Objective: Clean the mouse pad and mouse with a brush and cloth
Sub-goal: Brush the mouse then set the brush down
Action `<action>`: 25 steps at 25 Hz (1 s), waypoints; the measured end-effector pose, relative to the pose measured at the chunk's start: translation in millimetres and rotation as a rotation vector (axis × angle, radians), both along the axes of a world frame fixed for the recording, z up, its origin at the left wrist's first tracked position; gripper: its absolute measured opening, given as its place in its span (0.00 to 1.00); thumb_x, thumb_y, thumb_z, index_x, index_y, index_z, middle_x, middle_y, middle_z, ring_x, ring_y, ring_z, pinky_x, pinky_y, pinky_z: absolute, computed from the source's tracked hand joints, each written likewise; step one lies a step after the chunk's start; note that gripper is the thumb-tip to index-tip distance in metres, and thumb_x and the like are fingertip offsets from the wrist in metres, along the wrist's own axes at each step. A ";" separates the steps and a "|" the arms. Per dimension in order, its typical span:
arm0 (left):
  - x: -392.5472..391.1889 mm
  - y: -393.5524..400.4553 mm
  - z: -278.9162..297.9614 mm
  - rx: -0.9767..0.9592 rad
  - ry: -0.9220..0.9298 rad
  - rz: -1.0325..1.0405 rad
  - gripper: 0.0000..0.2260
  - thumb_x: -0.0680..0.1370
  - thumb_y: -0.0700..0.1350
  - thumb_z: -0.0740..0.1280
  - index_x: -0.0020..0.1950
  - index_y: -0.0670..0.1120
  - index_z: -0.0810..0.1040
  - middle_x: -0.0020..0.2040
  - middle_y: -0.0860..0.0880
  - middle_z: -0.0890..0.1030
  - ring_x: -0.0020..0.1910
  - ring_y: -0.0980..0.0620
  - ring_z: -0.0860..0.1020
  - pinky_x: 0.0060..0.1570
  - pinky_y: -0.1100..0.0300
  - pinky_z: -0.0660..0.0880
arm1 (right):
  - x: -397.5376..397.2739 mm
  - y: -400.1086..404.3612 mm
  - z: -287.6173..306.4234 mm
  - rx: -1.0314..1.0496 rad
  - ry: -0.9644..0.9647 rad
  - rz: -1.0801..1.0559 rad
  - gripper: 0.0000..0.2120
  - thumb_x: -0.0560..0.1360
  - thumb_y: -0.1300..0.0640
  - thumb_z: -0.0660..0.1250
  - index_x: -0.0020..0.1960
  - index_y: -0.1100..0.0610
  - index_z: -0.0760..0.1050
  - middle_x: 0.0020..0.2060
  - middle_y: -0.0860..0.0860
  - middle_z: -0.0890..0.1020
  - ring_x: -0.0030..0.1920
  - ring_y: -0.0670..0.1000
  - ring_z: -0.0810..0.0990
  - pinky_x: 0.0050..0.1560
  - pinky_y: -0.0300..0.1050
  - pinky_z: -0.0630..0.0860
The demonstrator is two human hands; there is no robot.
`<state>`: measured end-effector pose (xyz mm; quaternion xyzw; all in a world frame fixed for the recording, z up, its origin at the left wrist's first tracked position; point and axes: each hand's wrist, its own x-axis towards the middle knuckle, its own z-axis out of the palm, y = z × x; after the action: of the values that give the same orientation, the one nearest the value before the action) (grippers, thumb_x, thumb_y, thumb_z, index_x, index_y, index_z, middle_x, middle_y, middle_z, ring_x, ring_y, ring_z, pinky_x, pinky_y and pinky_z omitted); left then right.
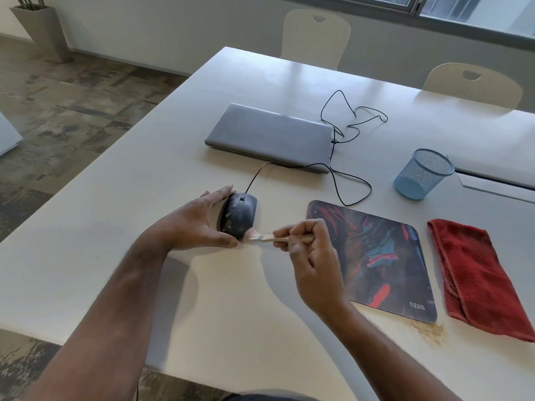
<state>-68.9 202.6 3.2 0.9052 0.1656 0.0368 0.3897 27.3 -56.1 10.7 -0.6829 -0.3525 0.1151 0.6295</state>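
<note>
- The dark mouse (239, 215) is tipped up on its side on the white surface (115, 227), near the left edge.
- The left hand (197, 224) holds it, fingers and thumb wrapped round it.
- The right hand (307, 253) pinches a small brush (266, 237); its bristles touch the mouse.
- The mouse pad (376, 256) lies flat nearby, red cloth (477, 279) just beside it, crumbs (430, 331) at its near corner.
- Farther back sit a shut laptop (269, 137) and a blue mesh cup (422, 175).
- Two chairs (315, 36) stand at the far edge, under a window (463, 13).

red cloth (477, 276), blue mesh cup (422, 175)
</note>
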 end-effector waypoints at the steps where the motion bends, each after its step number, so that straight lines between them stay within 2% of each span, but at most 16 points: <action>1: 0.2 0.0 -0.3 -0.001 0.000 -0.001 0.56 0.60 0.63 0.79 0.81 0.53 0.55 0.78 0.60 0.63 0.79 0.57 0.56 0.77 0.51 0.56 | 0.6 -2.7 0.1 -0.011 -0.031 -0.018 0.05 0.82 0.57 0.61 0.52 0.46 0.70 0.52 0.42 0.86 0.52 0.51 0.88 0.55 0.49 0.84; 4: 0.3 1.0 -1.3 -0.009 -0.008 -0.003 0.56 0.60 0.62 0.80 0.81 0.53 0.55 0.77 0.60 0.63 0.78 0.58 0.57 0.77 0.51 0.56 | -1.8 -3.4 2.5 0.014 -0.074 -0.041 0.02 0.82 0.52 0.61 0.54 0.48 0.70 0.54 0.42 0.86 0.54 0.50 0.87 0.57 0.53 0.84; 8: 0.1 2.7 -3.1 -0.014 -0.015 -0.004 0.56 0.59 0.63 0.80 0.81 0.53 0.56 0.77 0.60 0.63 0.78 0.60 0.57 0.77 0.52 0.56 | -9.9 -6.4 -2.1 -0.038 -0.049 -0.029 0.01 0.82 0.53 0.61 0.53 0.48 0.71 0.53 0.42 0.86 0.53 0.50 0.88 0.56 0.58 0.84; 11: 0.8 3.6 -4.2 -0.002 -0.014 -0.010 0.56 0.60 0.63 0.80 0.81 0.55 0.55 0.77 0.62 0.63 0.78 0.61 0.56 0.77 0.52 0.56 | -8.2 -12.2 -1.6 -0.041 0.000 -0.062 0.03 0.82 0.54 0.62 0.53 0.47 0.72 0.51 0.43 0.86 0.52 0.52 0.88 0.54 0.55 0.85; 15: 4.2 5.1 -0.4 -0.026 -0.019 -0.014 0.54 0.61 0.67 0.78 0.81 0.57 0.55 0.78 0.61 0.62 0.76 0.66 0.58 0.76 0.57 0.57 | 2.3 -16.2 4.9 0.040 0.220 -0.123 0.04 0.85 0.61 0.62 0.53 0.53 0.74 0.49 0.52 0.88 0.49 0.55 0.89 0.52 0.48 0.85; 19: 23.0 -5.3 18.5 0.030 -0.099 0.022 0.47 0.68 0.71 0.70 0.81 0.54 0.58 0.78 0.57 0.63 0.73 0.63 0.60 0.72 0.59 0.59 | 19.3 -21.8 11.2 0.086 0.432 -0.181 0.04 0.87 0.61 0.59 0.54 0.59 0.72 0.44 0.56 0.89 0.46 0.57 0.89 0.46 0.47 0.84; 23: 63.7 -29.4 44.8 0.147 -0.242 -0.002 0.38 0.74 0.61 0.72 0.79 0.48 0.64 0.77 0.51 0.67 0.75 0.58 0.64 0.72 0.61 0.61 | 43.6 -31.0 13.9 0.071 0.508 -0.225 0.04 0.87 0.60 0.59 0.56 0.58 0.72 0.47 0.59 0.89 0.49 0.58 0.89 0.53 0.49 0.86; 25: 88.2 -44.6 55.0 0.189 -0.303 -0.038 0.34 0.75 0.53 0.74 0.77 0.45 0.67 0.75 0.49 0.70 0.74 0.56 0.66 0.72 0.62 0.61 | 58.6 -35.8 14.4 0.081 0.511 -0.247 0.04 0.87 0.61 0.59 0.56 0.59 0.72 0.49 0.62 0.87 0.46 0.56 0.89 0.50 0.45 0.86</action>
<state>19.3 158.0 58.2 0.9248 0.0837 0.1809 0.3241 85.9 -91.9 25.1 -0.6439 -0.1008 0.1919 0.7338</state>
